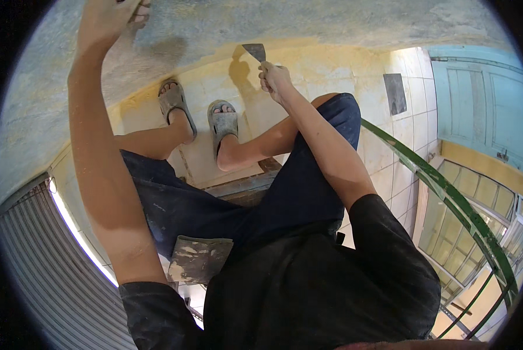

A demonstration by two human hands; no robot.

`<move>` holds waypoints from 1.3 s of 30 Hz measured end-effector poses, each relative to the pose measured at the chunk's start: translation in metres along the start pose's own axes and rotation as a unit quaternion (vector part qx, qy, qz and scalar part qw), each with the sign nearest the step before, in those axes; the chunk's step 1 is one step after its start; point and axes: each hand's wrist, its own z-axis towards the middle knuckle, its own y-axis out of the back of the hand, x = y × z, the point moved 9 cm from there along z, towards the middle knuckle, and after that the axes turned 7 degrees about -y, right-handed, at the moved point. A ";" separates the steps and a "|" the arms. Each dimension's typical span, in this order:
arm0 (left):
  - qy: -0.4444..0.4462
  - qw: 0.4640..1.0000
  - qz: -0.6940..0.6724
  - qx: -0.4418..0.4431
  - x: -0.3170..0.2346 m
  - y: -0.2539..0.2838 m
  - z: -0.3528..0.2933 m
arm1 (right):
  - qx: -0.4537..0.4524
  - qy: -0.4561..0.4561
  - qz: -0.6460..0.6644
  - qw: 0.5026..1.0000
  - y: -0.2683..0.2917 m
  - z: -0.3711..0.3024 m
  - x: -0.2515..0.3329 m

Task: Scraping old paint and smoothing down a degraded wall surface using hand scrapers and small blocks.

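My right hand is closed around the handle of a putty knife. Its wide dark blade points up and left, near the foot of the patchy grey wall. At the upper left, my left hand is raised against the wall with its fingers curled; a dark bit shows at the frame's edge, but what the hand holds is cut off. On my left thigh side, by the waist, lies a worn grey-brown sheet with pale patches, like used sandpaper.
I sit on a wooden seat, sandalled feet below on pale tiles. A dark rectangular sheet lies on the tiles to the right. A green curved metal bar runs beside me, near a light-blue door. A ribbed grey shutter stands left.
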 end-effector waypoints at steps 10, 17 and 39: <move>0.014 0.999 0.036 0.022 0.023 0.002 0.013 | -0.009 0.019 0.001 1.000 0.000 -0.005 0.009; 0.002 0.999 0.006 -0.038 -0.012 0.007 0.003 | -0.008 0.020 0.020 1.000 -0.017 -0.002 0.009; 0.043 0.998 -0.007 0.042 0.014 -0.004 0.011 | -0.036 -0.019 0.118 0.992 -0.025 0.007 0.009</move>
